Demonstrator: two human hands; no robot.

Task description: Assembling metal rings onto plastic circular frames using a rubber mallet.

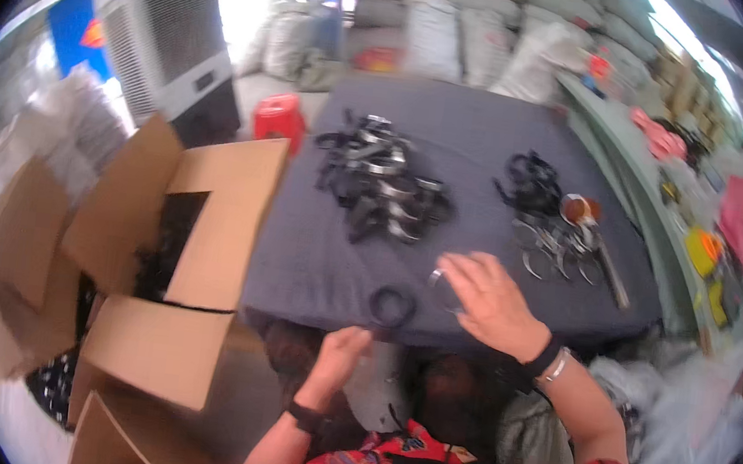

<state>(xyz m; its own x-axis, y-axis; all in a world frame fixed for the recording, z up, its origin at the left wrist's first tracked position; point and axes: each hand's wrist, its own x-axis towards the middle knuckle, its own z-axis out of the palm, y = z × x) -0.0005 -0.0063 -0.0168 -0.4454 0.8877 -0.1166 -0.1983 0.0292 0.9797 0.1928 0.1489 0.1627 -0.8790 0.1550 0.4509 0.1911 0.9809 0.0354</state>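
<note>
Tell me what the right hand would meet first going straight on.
Past the silver metal ring at its fingers, the right hand would probably meet the heaped black-and-silver bands; depth is unclear.

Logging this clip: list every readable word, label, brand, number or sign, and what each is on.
No text is legible in this view.
White sack: any print is too blurred to read.
Air cooler: small dark panel, too small to read.
Blue panel: orange-red mark, no readable letters.
Black ring: no marking discernible.
</note>
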